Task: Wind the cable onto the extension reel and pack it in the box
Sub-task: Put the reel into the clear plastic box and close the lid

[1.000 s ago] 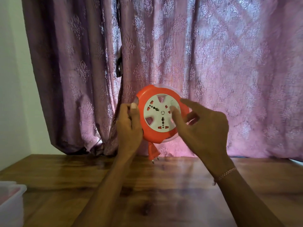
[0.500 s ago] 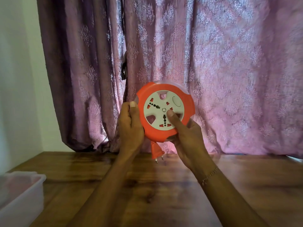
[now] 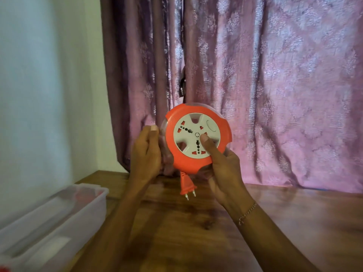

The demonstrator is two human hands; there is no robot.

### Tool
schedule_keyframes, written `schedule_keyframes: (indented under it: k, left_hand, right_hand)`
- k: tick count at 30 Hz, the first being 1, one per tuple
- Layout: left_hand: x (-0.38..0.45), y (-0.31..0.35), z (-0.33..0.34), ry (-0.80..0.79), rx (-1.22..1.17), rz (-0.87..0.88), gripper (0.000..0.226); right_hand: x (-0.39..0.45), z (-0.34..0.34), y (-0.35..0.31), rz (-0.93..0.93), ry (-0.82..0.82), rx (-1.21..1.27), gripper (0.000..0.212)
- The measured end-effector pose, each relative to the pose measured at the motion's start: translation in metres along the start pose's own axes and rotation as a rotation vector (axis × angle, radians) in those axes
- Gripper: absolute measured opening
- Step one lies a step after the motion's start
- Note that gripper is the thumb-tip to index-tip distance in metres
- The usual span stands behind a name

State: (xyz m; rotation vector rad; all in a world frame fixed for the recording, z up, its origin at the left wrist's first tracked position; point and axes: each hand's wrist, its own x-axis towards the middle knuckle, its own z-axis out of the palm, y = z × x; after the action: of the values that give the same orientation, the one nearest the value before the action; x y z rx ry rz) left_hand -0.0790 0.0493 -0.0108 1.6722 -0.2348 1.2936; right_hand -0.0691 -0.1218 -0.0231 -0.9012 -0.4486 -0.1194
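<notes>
Left hand and right hand gripping upright reel above surface, plug dangling, box left

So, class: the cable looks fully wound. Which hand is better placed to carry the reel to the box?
Left. The left hand grips the reel on the side nearer the box, which sits lower left.

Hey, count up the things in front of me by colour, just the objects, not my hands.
Orange and white: 1, the extension reel with its orange plug
Clear plastic: 1, the storage box
Silver: 1, the wrist bracelet
Purple: 1, the curtain
Brown: 1, the wooden table
Total: 5
</notes>
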Motion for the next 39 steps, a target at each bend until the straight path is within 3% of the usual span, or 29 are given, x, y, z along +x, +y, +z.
schedule_keyframes:
  k: [3, 6, 10, 13, 16, 21, 27, 34, 39]
  left_hand:
    - [-0.003, -0.019, -0.043, -0.015, 0.439, 0.029, 0.035]
    - [-0.012, -0.031, -0.089, -0.096, 0.869, -0.136, 0.03]
    - [-0.043, -0.028, -0.135, -0.171, 1.062, -0.182, 0.027]
    - [-0.064, -0.022, -0.167, -0.191, 1.255, -0.154, 0.04]
    - [-0.078, -0.025, -0.196, -0.292, 1.41, -0.257, 0.053]
    - [-0.097, -0.039, -0.222, -0.439, 1.48, -0.278, 0.053]
    - [-0.106, -0.052, -0.228, -0.38, 1.516, -0.127, 0.044]
    - [-0.102, -0.066, -0.231, -0.375, 1.181, -0.057, 0.048]
    - [-0.093, -0.077, -0.205, -0.43, 0.967, -0.081, 0.051]
  right_hand:
    - [-0.008, 0.02, 0.016, 0.037, -0.032, 0.049, 0.058]
    - [-0.019, 0.041, 0.036, 0.07, -0.065, 0.107, 0.05]
    - [-0.032, 0.066, 0.064, 0.159, -0.116, 0.123, 0.047]
    - [-0.042, 0.083, 0.082, 0.231, -0.156, 0.134, 0.049]
    - [-0.051, 0.102, 0.099, 0.302, -0.192, 0.168, 0.05]
    - [-0.058, 0.128, 0.123, 0.392, -0.221, 0.176, 0.055]
    - [-0.056, 0.145, 0.144, 0.444, -0.246, 0.187, 0.055]
    - [-0.046, 0.139, 0.143, 0.442, -0.248, 0.136, 0.046]
    - [-0.035, 0.116, 0.127, 0.413, -0.2, 0.074, 0.051]
